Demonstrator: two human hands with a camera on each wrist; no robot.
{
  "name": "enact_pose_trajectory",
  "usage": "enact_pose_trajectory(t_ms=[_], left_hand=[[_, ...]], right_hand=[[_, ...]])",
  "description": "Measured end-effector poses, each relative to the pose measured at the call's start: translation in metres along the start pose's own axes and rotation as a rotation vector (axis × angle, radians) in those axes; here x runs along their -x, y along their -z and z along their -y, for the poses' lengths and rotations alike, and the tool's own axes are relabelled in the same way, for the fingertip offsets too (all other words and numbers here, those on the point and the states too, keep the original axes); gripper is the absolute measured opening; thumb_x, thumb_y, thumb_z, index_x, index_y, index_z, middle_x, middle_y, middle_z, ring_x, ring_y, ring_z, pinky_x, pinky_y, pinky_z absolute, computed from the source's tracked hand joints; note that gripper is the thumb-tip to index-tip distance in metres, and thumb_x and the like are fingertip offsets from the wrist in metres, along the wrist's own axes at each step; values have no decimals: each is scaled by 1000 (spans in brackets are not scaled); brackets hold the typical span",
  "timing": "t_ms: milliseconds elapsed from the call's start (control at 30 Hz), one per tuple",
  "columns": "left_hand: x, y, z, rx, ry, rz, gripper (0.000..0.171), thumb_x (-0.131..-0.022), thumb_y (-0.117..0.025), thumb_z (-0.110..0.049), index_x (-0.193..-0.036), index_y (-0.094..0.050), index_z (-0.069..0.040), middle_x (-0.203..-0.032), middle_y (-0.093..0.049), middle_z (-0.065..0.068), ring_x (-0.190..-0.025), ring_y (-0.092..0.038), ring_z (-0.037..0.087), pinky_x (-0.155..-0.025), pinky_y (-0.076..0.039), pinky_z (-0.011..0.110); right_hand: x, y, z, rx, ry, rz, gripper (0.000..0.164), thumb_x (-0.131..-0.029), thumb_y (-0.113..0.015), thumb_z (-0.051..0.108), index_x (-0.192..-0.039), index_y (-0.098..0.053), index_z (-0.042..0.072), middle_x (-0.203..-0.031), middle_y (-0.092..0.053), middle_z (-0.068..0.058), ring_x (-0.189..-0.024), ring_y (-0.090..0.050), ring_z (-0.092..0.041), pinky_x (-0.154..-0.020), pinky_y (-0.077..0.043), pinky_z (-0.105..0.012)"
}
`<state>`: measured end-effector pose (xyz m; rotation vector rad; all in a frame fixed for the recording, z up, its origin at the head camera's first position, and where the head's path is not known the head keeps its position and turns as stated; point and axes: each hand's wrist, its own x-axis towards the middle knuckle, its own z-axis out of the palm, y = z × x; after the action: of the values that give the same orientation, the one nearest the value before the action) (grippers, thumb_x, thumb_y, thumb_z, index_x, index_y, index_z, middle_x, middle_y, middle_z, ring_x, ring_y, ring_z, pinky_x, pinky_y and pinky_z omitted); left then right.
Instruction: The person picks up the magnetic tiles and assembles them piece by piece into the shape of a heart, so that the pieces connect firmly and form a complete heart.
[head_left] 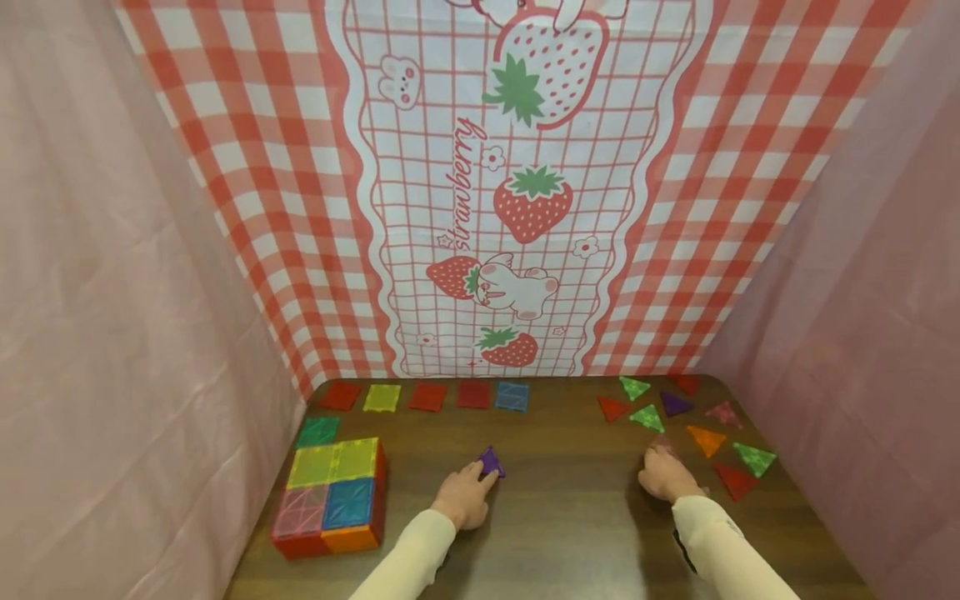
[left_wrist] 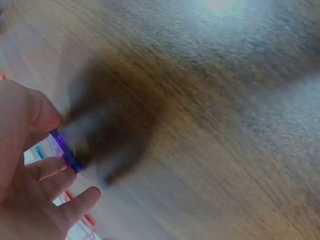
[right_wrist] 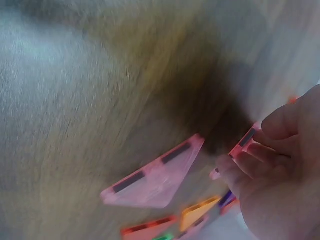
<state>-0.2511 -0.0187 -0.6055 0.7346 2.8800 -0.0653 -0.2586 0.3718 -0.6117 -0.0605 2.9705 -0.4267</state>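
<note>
Near the middle of the table (head_left: 558, 521), the left hand (head_left: 462, 495) pinches a purple triangular tile (head_left: 491, 460) between thumb and fingers. Farther right, the right hand (head_left: 669, 475) pinches a pink tile (right_wrist: 244, 142), left of an orange triangle (head_left: 706, 441).

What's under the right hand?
The right hand pinches a pink translucent plastic tile. Its fingers cover part of that tile, so the full outline can't be seen. A pink translucent triangular tile lies nearby.

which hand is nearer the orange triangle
Right. The right hand is close to the orange triangle, just to its left; the left hand is much farther left, pinching a purple triangle.
</note>
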Motion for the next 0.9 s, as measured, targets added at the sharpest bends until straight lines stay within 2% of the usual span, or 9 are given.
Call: enact_pose_trajectory(t_ms=[100, 233, 367, 467, 600, 767, 900], left_hand=[[2, -1, 3, -8, -3, 1, 57, -95, -61, -28, -151, -50, -26, -155, -46, 7, -142, -46, 24, -112, -44, 40], [0, -3, 1, -40, 2, -43, 54, -95, -63, -28, -148, -53, -25, -146, -53, 7, -135, -52, 25, -106, -48, 41], [0, -4, -5, -69, 5, -94, 52, -93, -65, -29, -145, -56, -25, -133, -58, 5, -125, -57, 24, -99, -49, 40], [1, -5, -9, -79, 9, -113, 53, -92, -66, -30, -144, -57, -25, -128, -58, 4, -121, -57, 22, -95, -49, 39], [0, -7, -11, -101, 14, -114, 55, -91, -66, -32, -145, -57, -27, -128, -58, 3, -120, -57, 21, -93, -48, 38], [-1, -7, -11, -79, 25, -95, 56, -92, -65, -31, -147, -55, -27, -136, -56, 3, -124, -56, 22, -98, -47, 40], [-2, -6, -11, -37, 33, -87, 55, -92, -65, -31, -146, -56, -25, -149, -52, 3, -131, -53, 24, -106, -46, 43]], right_hand=[[-2, -9, 16, 0, 49, -21, 50, -80, -54, 4, -120, -52, -24, -132, -49, -43, -126, -47, -59, -107, -39, -63], [-6, -15, 37, -56, 96, -11, 55, -80, -53, 2, -127, -47, -25, -141, -40, -46, -132, -42, -60, -110, -36, -64], [-9, -19, 55, -77, 155, 14, 51, -81, -54, 0, -128, -49, -20, -136, -47, -42, -129, -48, -57, -108, -40, -62], [-10, -24, 69, -70, 199, 21, 40, -83, -55, -1, -122, -54, -13, -127, -55, -34, -123, -53, -52, -104, -43, -61], [-12, -31, 89, -31, 222, 20, 31, -84, -56, -1, -114, -57, -4, -133, -53, -30, -127, -49, -51, -103, -41, -65], [-16, -37, 114, -24, 223, 10, 38, -82, -59, 4, -120, -58, -4, -134, -51, -32, -124, -48, -53, -101, -38, -68], [-20, -41, 128, -37, 273, 9, 51, -79, -59, 7, -128, -56, -4, -134, -54, -29, -122, -53, -52, -98, -40, -69]])
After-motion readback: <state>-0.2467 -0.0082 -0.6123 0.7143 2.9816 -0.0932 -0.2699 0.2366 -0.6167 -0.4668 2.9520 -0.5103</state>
